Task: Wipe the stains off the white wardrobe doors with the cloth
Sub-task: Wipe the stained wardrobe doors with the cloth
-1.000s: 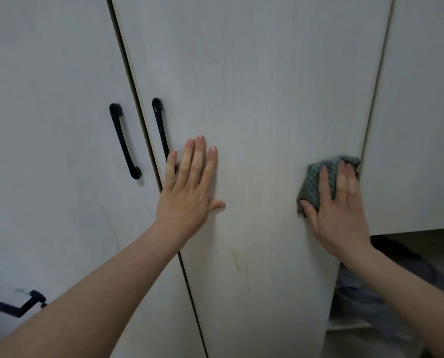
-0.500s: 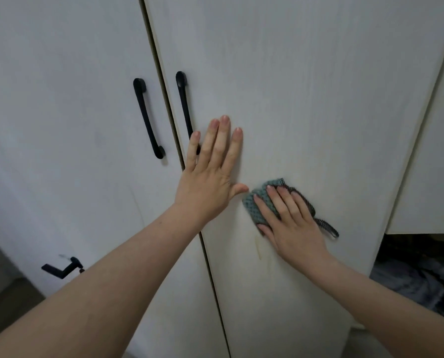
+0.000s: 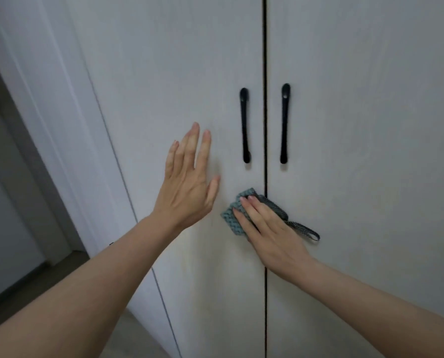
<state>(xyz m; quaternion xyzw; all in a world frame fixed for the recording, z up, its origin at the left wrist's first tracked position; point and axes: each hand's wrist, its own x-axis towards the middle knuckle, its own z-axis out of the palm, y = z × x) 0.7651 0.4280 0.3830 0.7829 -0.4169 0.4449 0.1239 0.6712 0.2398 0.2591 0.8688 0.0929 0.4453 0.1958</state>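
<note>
Right hand presses the cloth flat-fingered against the left door, by its inner edge below the handle. Left hand spread, empty. Faint yellowish marks, possibly stains, remain lower down; wiping unfinished.

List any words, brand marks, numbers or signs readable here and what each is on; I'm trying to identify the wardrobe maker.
None: no readable text in this view.
White wood-grain wardrobe doors: no lettering.
Two black bar handles: no marking.
Grey-green knitted cloth under the right hand: no readable label; its hanging loop carries only a woven pattern.
</note>
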